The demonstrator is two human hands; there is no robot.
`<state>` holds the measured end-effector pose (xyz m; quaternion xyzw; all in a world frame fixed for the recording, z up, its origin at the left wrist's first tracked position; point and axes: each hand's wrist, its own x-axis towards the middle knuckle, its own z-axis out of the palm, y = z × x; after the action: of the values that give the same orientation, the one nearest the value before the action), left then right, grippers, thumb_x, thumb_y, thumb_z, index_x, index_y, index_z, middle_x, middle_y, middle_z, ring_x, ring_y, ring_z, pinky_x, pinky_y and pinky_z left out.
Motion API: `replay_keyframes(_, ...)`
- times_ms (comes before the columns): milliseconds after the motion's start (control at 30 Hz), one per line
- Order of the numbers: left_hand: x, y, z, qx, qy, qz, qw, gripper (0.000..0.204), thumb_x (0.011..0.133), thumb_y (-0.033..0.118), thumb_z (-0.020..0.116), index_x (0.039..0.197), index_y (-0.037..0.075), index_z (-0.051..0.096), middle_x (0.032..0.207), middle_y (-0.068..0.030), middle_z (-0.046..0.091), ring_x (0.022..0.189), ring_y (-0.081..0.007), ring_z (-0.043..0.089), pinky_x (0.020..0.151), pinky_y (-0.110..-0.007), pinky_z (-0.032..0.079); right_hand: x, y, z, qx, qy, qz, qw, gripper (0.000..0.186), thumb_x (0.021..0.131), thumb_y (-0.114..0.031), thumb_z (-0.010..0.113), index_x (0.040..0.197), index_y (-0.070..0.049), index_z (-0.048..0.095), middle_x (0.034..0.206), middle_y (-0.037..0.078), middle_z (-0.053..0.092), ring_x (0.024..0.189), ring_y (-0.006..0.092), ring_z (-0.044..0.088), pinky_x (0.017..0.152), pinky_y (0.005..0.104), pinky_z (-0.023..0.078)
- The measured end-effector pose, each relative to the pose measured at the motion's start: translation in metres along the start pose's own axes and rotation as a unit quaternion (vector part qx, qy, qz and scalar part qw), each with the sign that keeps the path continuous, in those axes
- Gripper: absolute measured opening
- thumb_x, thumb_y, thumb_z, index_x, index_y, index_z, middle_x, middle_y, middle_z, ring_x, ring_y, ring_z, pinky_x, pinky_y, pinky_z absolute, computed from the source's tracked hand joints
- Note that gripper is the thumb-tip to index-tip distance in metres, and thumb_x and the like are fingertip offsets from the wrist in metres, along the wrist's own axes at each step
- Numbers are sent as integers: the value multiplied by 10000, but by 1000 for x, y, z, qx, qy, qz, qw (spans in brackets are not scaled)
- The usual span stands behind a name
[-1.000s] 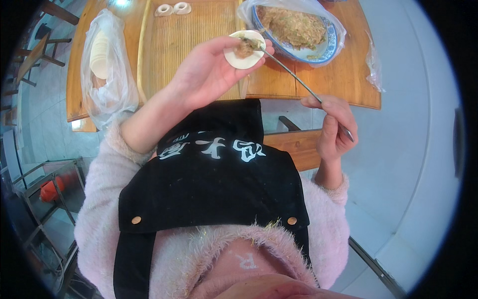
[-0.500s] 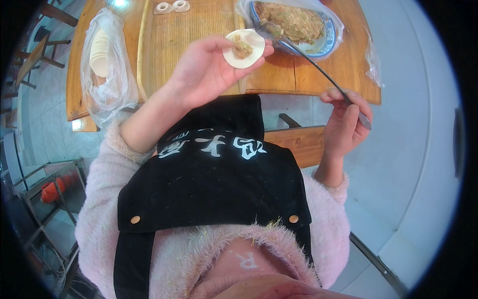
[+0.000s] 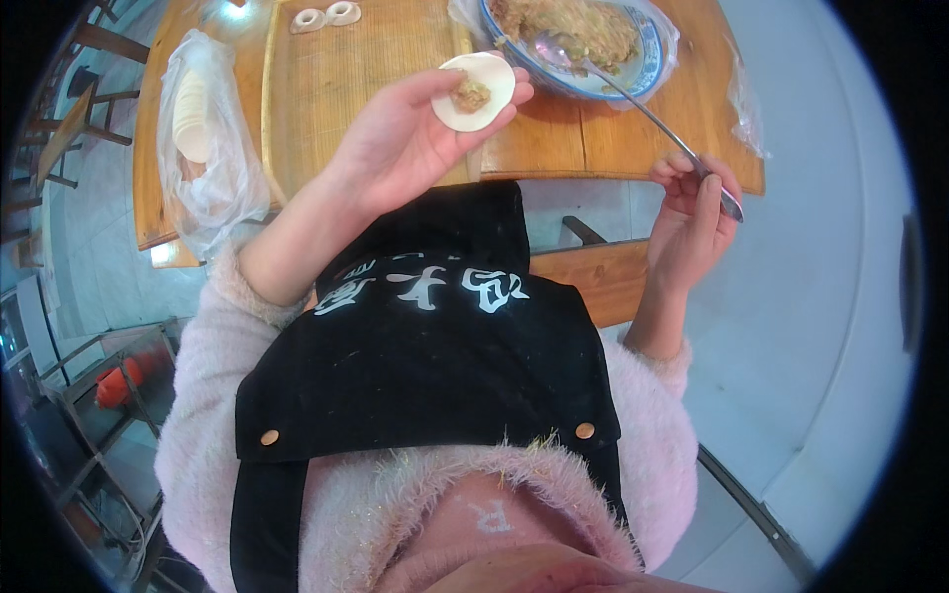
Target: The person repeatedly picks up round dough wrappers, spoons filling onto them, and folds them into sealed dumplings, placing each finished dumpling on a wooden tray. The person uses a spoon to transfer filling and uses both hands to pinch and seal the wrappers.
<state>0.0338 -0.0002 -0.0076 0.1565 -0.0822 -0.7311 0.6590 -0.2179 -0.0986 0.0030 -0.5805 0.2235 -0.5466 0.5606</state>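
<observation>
White printed characters (image 3: 420, 287) run across the black apron (image 3: 425, 366) on the person's chest, larger in one row with smaller ones above it, partly folded out of sight. A pale printed letter (image 3: 494, 516) shows on pink at the neckline, inside the fluffy collar of the pale pink sweater (image 3: 222, 366).

The left hand (image 3: 400, 138) reaches up from its sleeve, wrist bare, palm turned upward and tilted toward the right. It is clamped lightly on a round wrapper (image 3: 499, 87), fingers spread beneath it and thumb over its left edge, near the small mound of filling (image 3: 471, 96) on it. The wrapper is held above the bench (image 3: 633, 148), just beside the right edge of the bamboo tray (image 3: 361, 89).

The right hand (image 3: 700, 203) is raised beyond the bench's near edge, forearm upright, thumb and fingers pinched together on the handle end of a metal spoon (image 3: 645, 112). The spoon slants up and left, its head inside the blue-and-white bowl (image 3: 650, 54) by the bulk mixture (image 3: 583, 25). Two ring-shaped dumplings (image 3: 326, 16) sit at the tray's far left, and a clear plastic bag (image 3: 213, 203) left of the tray holds a stack of wrappers (image 3: 190, 119).
</observation>
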Motion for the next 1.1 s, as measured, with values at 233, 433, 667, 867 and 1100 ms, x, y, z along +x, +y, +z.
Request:
replay_keyframes(233, 1, -4, 9, 2, -7, -7, 1000, 470, 970, 145, 273, 1398, -27, 184, 1412, -241, 286, 1299, -325, 351, 1067, -397, 344, 22, 20, -17, 9, 83, 68, 994, 233, 952, -135, 452, 1088, 42, 517, 918, 180, 624, 802, 240, 632, 735, 344, 524)
replay_keyframes(433, -4, -5, 13, 6, 10, 6, 1000, 471, 964, 149, 275, 1394, -28, 196, 1422, -237, 276, 1307, -327, 341, 1066, -395, 336, 32, 27, -20, -29, 62, 49, 996, 220, 950, -117, 456, 1077, 47, 528, 916, 176, 634, 815, 229, 642, 747, 333, 532)
replay_keyframes(667, -8, -6, 11, -30, 65, 0, 997, 442, 954, 111, 268, 1361, -60, 238, 1375, -244, 343, 1276, -331, 378, 1060, -407, 353, 29, 30, -3, -132, -72, -66, 986, 186, 938, -43, 460, 1062, 65, 547, 931, 159, 641, 851, 212, 642, 785, 313, 520)
replay_keyframes(867, -3, -1, 12, -29, 82, 5, 996, 445, 955, 116, 257, 1366, -51, 233, 1383, -223, 348, 1282, -323, 372, 1062, -403, 351, 40, 36, 4, -106, -96, -33, 989, 200, 947, -63, 445, 1067, 63, 543, 937, 160, 640, 850, 219, 643, 777, 326, 526)
replay_keyframes(1100, 6, 4, 9, -36, 103, 6, 994, 443, 954, 113, 267, 1368, -41, 234, 1384, -208, 356, 1277, -313, 382, 1061, -400, 355, 44, 42, 7, -89, -90, -6, 992, 183, 934, -48, 478, 1063, 61, 547, 918, 145, 638, 846, 194, 636, 770, 304, 521)
